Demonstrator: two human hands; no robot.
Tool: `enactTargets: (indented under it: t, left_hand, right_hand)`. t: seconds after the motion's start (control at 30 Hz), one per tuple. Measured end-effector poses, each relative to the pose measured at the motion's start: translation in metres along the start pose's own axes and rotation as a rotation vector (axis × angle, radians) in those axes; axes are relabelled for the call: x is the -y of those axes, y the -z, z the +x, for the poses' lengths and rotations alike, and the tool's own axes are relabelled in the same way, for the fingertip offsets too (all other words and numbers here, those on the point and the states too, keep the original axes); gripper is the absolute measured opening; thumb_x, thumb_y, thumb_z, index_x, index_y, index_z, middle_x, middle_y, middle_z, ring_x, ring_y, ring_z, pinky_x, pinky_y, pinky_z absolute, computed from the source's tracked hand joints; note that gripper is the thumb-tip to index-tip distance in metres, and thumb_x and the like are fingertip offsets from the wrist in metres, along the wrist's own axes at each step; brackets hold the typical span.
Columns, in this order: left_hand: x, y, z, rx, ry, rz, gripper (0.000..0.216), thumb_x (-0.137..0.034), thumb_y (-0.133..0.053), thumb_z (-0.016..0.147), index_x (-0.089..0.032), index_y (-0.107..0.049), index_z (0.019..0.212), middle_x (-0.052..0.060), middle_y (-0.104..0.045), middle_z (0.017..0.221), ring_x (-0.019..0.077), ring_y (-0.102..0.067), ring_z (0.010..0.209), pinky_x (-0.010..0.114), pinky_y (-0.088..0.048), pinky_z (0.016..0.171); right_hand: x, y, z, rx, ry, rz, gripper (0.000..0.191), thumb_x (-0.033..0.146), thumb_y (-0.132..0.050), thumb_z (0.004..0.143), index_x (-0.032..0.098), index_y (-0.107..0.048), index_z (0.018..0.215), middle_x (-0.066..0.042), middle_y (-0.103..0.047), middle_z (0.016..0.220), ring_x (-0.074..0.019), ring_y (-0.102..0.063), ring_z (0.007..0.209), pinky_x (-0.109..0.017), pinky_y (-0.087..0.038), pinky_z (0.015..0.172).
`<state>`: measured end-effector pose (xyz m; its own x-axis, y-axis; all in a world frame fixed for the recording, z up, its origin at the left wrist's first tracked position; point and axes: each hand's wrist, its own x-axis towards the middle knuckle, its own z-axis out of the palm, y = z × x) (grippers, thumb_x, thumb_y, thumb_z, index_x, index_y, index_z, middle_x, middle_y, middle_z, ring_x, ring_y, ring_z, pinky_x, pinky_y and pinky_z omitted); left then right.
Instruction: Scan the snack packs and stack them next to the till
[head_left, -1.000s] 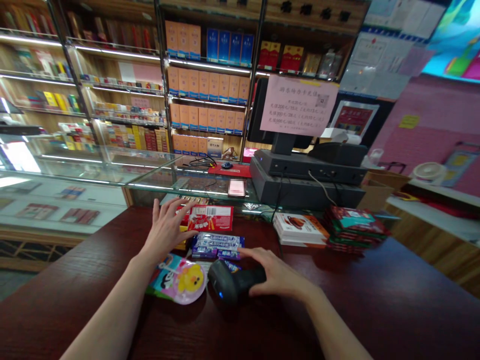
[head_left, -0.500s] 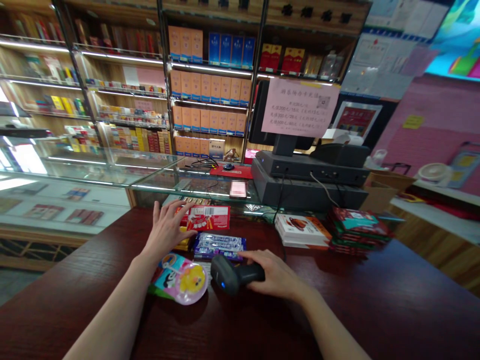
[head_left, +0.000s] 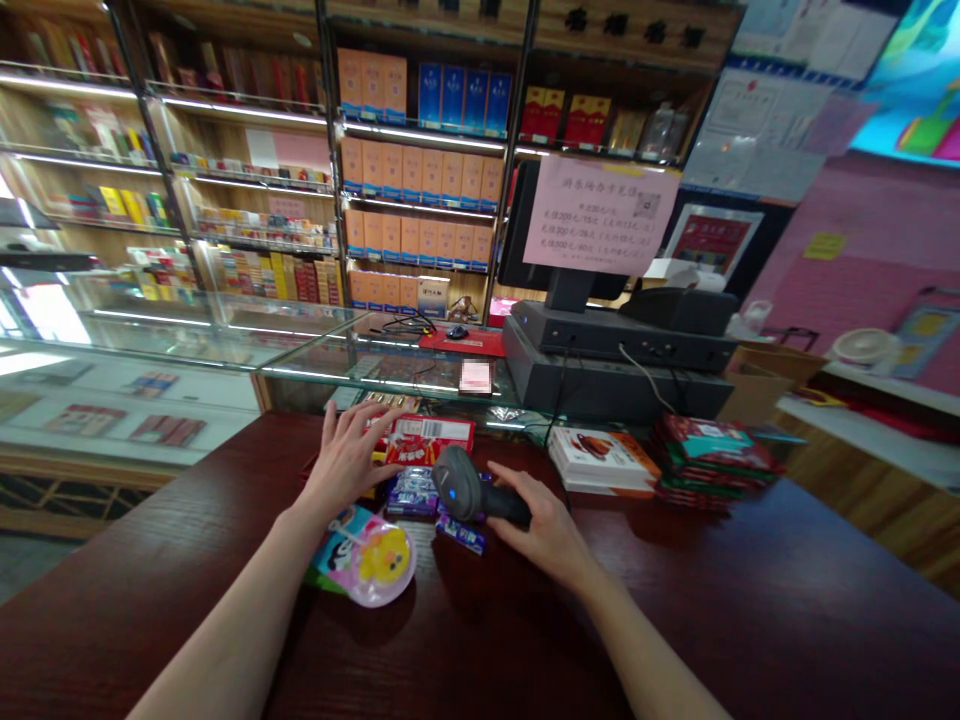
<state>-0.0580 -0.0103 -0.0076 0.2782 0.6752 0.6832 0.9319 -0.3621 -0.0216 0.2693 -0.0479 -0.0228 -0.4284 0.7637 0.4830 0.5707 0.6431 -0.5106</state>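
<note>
My left hand (head_left: pixel 346 455) has its fingers spread at the left end of a red snack box (head_left: pixel 431 438). Part of a yellow packet shows beneath that hand. Near its wrist lies a colourful pouch (head_left: pixel 367 555) with a yellow chick on its round end. My right hand (head_left: pixel 544 520) is around the handle of a black barcode scanner (head_left: pixel 459 484), which has a blue light on its head. Purple snack packs (head_left: pixel 412 492) lie left of the scanner head and partly behind it. One purple bar (head_left: pixel 461 533) sits nearer the front.
White boxes (head_left: pixel 600 462) and a stack of red and green packets (head_left: pixel 716 455) are at the right of the dark wooden counter (head_left: pixel 600 640). Behind stand a black cash-register terminal (head_left: pixel 622 345) and a glass display counter (head_left: pixel 330 350). Stocked shelves line the wall.
The scanner and my right hand have moved farther back over the purple packs. One purple bar now lies apart, nearer the front. My left hand and the red box have shifted slightly right.
</note>
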Motion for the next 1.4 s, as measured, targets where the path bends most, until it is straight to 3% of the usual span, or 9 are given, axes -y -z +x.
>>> enactTargets:
  t: [0.23, 0.37, 0.5, 0.77, 0.97, 1.23, 1.4]
  left_hand:
    - [-0.006, -0.002, 0.001, 0.022, -0.032, -0.024, 0.08, -0.04, -0.078, 0.078, -0.035, -0.041, 0.149, 0.008, -0.057, 0.138, 0.0323, -0.047, 0.133, 0.065, -0.009, 0.122]
    - [-0.006, -0.003, 0.0, 0.014, -0.043, -0.019, 0.082, -0.04, -0.079, 0.077, -0.034, -0.04, 0.149, 0.008, -0.058, 0.137, 0.0324, -0.047, 0.132, 0.064, -0.009, 0.122]
    - [-0.007, -0.003, 0.0, 0.001, -0.044, -0.028, 0.083, -0.04, -0.079, 0.077, -0.033, -0.04, 0.149, 0.008, -0.058, 0.136, 0.0321, -0.048, 0.132, 0.064, -0.008, 0.123]
    - [-0.002, -0.009, -0.002, -0.007, -0.035, -0.011, 0.081, -0.046, -0.078, 0.077, -0.029, -0.044, 0.148, 0.011, -0.058, 0.136, 0.0326, -0.046, 0.134, 0.062, -0.01, 0.123]
    - [-0.003, -0.005, 0.0, -0.002, -0.019, -0.037, 0.081, -0.04, -0.078, 0.078, -0.034, -0.041, 0.149, 0.008, -0.058, 0.137, 0.032, -0.048, 0.133, 0.064, -0.009, 0.122]
    - [-0.007, 0.001, 0.0, -0.004, 0.005, -0.018, 0.077, -0.04, -0.077, 0.079, -0.029, -0.043, 0.147, 0.011, -0.058, 0.136, 0.0325, -0.047, 0.134, 0.063, -0.011, 0.122]
    - [-0.006, 0.0, 0.0, -0.008, 0.013, -0.013, 0.079, -0.042, -0.077, 0.078, -0.029, -0.042, 0.148, 0.011, -0.058, 0.136, 0.0327, -0.047, 0.133, 0.063, -0.011, 0.122]
  right_hand:
    - [0.001, -0.002, 0.001, -0.015, 0.053, -0.047, 0.077, 0.026, -0.062, 0.091, 0.036, -0.025, 0.157, -0.004, -0.064, 0.135, -0.0252, -0.062, 0.116, -0.047, -0.044, 0.107]
    - [0.002, -0.003, 0.003, 0.016, 0.058, -0.053, 0.076, 0.026, -0.06, 0.093, 0.038, -0.022, 0.158, -0.003, -0.062, 0.139, -0.0254, -0.06, 0.117, -0.048, -0.045, 0.106]
    - [0.002, -0.004, 0.002, 0.035, 0.051, -0.04, 0.078, 0.028, -0.06, 0.094, 0.039, -0.017, 0.158, -0.004, -0.057, 0.145, -0.026, -0.058, 0.12, -0.053, -0.036, 0.114]
    - [0.001, -0.003, 0.001, 0.091, 0.042, -0.021, 0.08, 0.026, -0.062, 0.092, 0.043, -0.018, 0.157, -0.001, -0.06, 0.141, -0.0254, -0.057, 0.122, -0.054, -0.034, 0.113]
    - [0.001, -0.001, 0.001, 0.142, 0.034, -0.012, 0.08, 0.026, -0.062, 0.093, 0.038, -0.017, 0.158, -0.003, -0.058, 0.143, -0.025, -0.056, 0.12, -0.046, -0.04, 0.107]
    - [0.007, 0.002, -0.004, 0.387, 0.051, -0.084, 0.079, 0.03, -0.067, 0.09, 0.036, -0.025, 0.157, -0.005, -0.06, 0.139, -0.0254, -0.056, 0.118, -0.044, -0.039, 0.104]
    - [0.009, -0.002, -0.004, 0.441, 0.089, -0.099, 0.077, 0.031, -0.066, 0.09, 0.035, -0.027, 0.156, -0.006, -0.055, 0.146, -0.025, -0.053, 0.125, -0.044, -0.037, 0.107]
